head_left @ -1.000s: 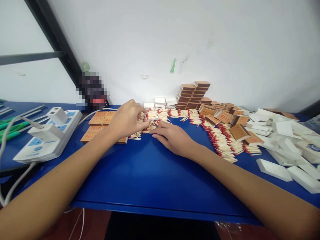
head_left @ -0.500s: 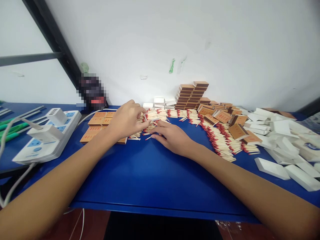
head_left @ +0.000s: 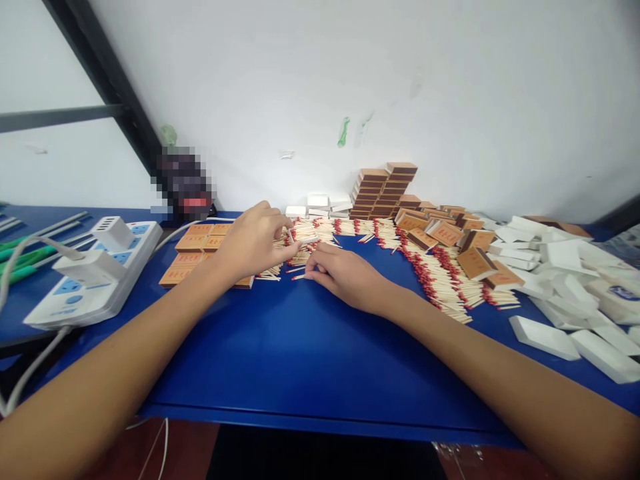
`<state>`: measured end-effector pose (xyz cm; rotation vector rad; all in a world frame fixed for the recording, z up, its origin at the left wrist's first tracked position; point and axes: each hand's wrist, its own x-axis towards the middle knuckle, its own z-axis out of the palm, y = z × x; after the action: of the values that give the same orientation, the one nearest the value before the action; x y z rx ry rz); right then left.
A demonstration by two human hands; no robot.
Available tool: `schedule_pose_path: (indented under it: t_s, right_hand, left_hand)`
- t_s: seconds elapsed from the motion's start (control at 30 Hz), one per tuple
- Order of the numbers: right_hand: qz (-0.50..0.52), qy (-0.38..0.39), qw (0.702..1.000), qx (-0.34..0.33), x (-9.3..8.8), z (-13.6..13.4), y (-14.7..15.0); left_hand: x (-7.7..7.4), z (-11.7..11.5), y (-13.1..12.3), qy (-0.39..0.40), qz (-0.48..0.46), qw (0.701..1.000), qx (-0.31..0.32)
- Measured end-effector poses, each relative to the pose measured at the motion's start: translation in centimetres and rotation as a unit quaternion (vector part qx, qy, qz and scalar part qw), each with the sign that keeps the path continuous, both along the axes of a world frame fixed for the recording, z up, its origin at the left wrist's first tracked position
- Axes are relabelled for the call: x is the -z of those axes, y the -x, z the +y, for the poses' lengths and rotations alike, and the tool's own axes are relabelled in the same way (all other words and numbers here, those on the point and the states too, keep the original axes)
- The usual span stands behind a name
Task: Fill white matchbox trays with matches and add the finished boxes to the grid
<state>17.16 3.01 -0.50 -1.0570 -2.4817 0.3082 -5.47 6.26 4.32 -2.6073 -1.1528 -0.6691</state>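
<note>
My left hand (head_left: 261,237) is closed on a small white matchbox tray (head_left: 309,241), its thumb along the near edge. Red-tipped matches show at the tray, though I cannot tell how many lie inside it. My right hand (head_left: 347,275) has its thumb and forefinger pinched on a match (head_left: 299,277) low over the blue table, the red head pointing left. Loose matches (head_left: 270,273) lie under and beside my left hand. Closed orange matchboxes (head_left: 193,245) sit in rows left of it, partly covered by my wrist.
Matches (head_left: 440,287) form a curved band on the blue table (head_left: 300,360). Behind are stacked matchboxes (head_left: 380,193) and white trays (head_left: 319,202). Matchbox sleeves (head_left: 446,232) and white trays (head_left: 547,337) are heaped to the right. A power strip (head_left: 100,277) with cables is on the left.
My right thumb and forefinger have closed on the match at the table, drawing together slightly. My left hand and the tray have hardly moved.
</note>
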Motion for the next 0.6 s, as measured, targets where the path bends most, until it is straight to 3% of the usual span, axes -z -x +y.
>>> schedule_pose_path:
  t_s: [0.2, 0.4, 0.6]
  right_hand:
    - [-0.040, -0.039, 0.998, 0.020, -0.9, -0.4, -1.1]
    - [-0.010, -0.137, 0.984, 0.111, -1.6, 0.3, -2.6]
    - [-0.058, -0.167, 0.978, 0.107, -1.5, -0.2, -2.1]
  left_hand:
    - [0.3, 0.1, 0.0, 0.017, 0.001, 1.000, 0.006]
    - [0.4, -0.8, -0.8, 0.026, 0.026, 0.998, 0.054]
    - [0.9, -1.5, -1.5, 0.022, 0.024, 0.995, 0.093]
